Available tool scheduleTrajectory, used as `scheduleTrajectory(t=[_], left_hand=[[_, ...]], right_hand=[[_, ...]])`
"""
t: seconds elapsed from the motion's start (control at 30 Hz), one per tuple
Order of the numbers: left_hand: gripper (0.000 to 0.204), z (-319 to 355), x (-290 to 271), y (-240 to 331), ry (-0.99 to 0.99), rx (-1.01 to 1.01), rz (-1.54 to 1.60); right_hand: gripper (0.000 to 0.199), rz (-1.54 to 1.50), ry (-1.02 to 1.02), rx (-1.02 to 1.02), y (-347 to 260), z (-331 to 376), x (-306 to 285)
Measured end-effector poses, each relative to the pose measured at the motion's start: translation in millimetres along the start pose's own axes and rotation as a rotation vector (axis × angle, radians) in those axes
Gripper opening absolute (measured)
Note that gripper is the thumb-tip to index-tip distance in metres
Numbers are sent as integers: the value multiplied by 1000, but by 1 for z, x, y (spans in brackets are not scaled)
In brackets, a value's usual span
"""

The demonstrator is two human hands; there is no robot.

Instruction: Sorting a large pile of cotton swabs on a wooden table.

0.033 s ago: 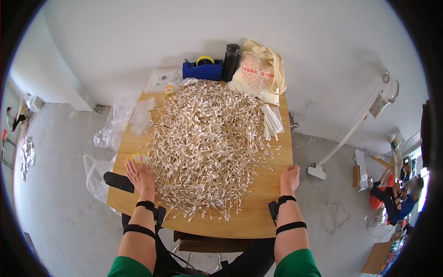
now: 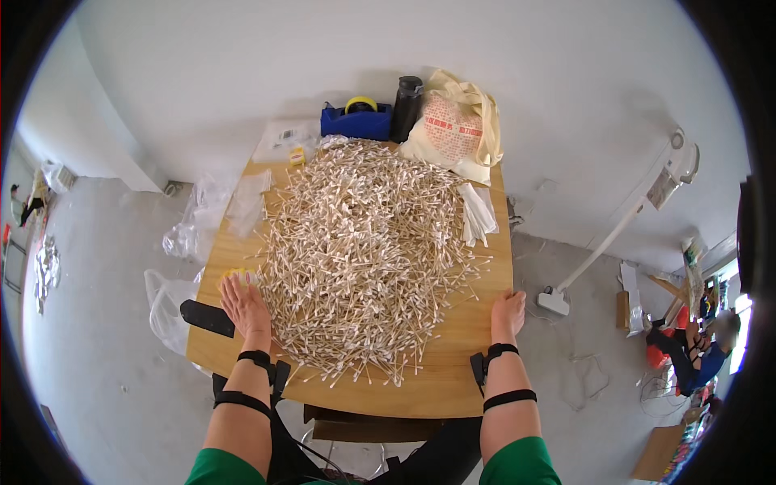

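Cotton swabs, thin white-tipped wooden sticks [image 2: 364, 250], lie heaped across the middle of the wooden table [image 2: 453, 380]. The left hand [image 2: 245, 305] rests open and flat against the heap's edge; the right hand [image 2: 508, 311] lies open, palm down, at the table's right edge, apart from the heap.

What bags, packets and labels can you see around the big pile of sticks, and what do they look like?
Cloth bag: far right table corner, cream, slumped, with a red printed patch.
Small packet: far left of the table, yellow, boxy.
Flat clear packets: left table edge, see-through plastic.
White paper sleeves: right of the stick pile, long and thin.
Plastic bags: floor left of the table, clear, crumpled.
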State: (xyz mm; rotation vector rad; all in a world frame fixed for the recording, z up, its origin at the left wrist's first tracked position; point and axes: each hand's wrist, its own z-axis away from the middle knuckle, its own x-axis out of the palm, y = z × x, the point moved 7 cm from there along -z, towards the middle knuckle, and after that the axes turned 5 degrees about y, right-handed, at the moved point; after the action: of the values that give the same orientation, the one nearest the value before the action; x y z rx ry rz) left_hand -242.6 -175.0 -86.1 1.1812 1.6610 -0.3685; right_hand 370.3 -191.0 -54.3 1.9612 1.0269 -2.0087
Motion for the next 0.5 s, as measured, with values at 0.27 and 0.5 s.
scheduleTrajectory(t=[0.27,0.5], left_hand=[[56,-4,-5,7,-193,-133,60],[57,-4,-6,12,-292,-145,41]], right_hand=[[38,-191,124,-3,19,-5,0],[48,-248,89,-386,-80,13,-14]])
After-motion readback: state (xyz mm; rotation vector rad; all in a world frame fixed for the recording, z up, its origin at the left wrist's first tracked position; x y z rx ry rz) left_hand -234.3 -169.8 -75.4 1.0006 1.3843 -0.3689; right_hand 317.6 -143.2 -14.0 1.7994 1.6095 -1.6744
